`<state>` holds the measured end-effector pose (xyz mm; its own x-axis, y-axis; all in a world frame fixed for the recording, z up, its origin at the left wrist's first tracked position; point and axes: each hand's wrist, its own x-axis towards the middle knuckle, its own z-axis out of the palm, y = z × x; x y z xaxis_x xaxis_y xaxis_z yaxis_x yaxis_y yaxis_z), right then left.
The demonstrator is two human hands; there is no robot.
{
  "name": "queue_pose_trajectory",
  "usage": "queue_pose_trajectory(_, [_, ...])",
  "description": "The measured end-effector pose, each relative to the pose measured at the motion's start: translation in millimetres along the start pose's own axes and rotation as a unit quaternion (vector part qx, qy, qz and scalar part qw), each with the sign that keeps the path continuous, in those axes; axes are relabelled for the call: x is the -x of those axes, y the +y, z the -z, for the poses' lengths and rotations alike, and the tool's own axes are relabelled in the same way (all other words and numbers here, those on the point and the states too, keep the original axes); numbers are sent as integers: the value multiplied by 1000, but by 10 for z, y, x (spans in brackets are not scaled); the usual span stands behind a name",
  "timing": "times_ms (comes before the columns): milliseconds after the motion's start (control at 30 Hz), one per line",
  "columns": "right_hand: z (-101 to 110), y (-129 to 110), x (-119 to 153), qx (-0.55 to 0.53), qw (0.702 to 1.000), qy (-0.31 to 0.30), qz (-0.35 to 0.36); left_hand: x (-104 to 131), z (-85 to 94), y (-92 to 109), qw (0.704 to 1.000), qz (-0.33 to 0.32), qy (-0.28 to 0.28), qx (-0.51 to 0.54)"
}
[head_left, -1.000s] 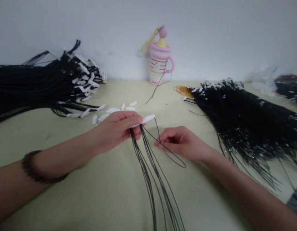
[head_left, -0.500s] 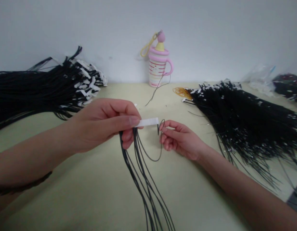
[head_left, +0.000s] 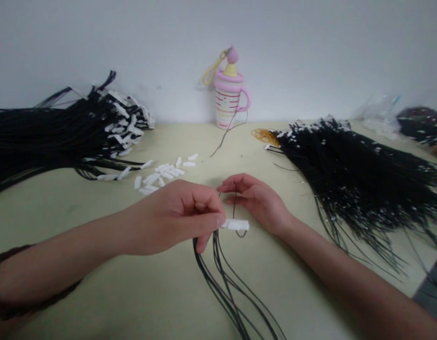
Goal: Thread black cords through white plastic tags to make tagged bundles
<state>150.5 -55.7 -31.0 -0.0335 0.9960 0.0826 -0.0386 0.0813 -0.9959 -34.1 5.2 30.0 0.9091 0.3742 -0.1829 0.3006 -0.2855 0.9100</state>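
My left hand (head_left: 183, 217) is closed, thumb pressed down on a short white strip (head_left: 238, 225) that juts out to the right. Thin black cords (head_left: 218, 271) hang beneath that hand and trail toward the lower edge. Just behind the strip is my right hand (head_left: 255, 200), its thumb and forefinger curved and apart. One black cord (head_left: 235, 200) crosses in front of its fingers and loops below the strip; a bit of cord shows at the forefinger's tip. Whatever lies inside the left fist is hidden.
Loose white pieces (head_left: 165, 174) lie beyond my left hand. Black cords with white ends (head_left: 55, 134) are heaped at left, with another black bundle (head_left: 367, 174) at right. A pink-and-white cup (head_left: 227, 101) stands by the wall, and a clear plastic bag (head_left: 379, 115) sits far right.
My left hand has moved right and lower with the strip and cords, uncovering the loose white pieces. My right hand's fingers have spread from a pinch on the cord and shifted slightly left.
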Motion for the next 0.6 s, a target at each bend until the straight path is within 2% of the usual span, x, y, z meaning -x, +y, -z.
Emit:
queue_pose_trajectory(33, [7,-1,5,109,993,-13,40,-29,-27,-38,1000,19,2,0])
queue_pose_trajectory(67, [15,-2,11,223,971,-22,77,-59,-52,-80,999,37,9,1])
queue_pose_trajectory(133, [31,0,20,400,908,-18,127,-118,-89,-168,997,65,33,9])
queue_pose_trajectory(167, [41,6,21,445,884,-3,141,-144,-101,-211,996,73,48,20])
queue_pose_trajectory(200, [50,13,20,465,872,17,151,-167,-109,-251,994,78,63,35])
queue_pose_trajectory(267, [68,35,13,469,867,52,161,-200,-120,-315,990,84,87,68])
queue_pose_trajectory(433, [73,72,-3,485,860,63,148,-216,-137,-371,987,83,96,103])
queue_pose_trajectory(533, [64,38,14,495,849,92,161,-217,-137,-393,981,71,119,136])
queue_pose_trajectory(600, [66,1,40,476,860,95,155,-222,-125,-414,974,56,137,173])
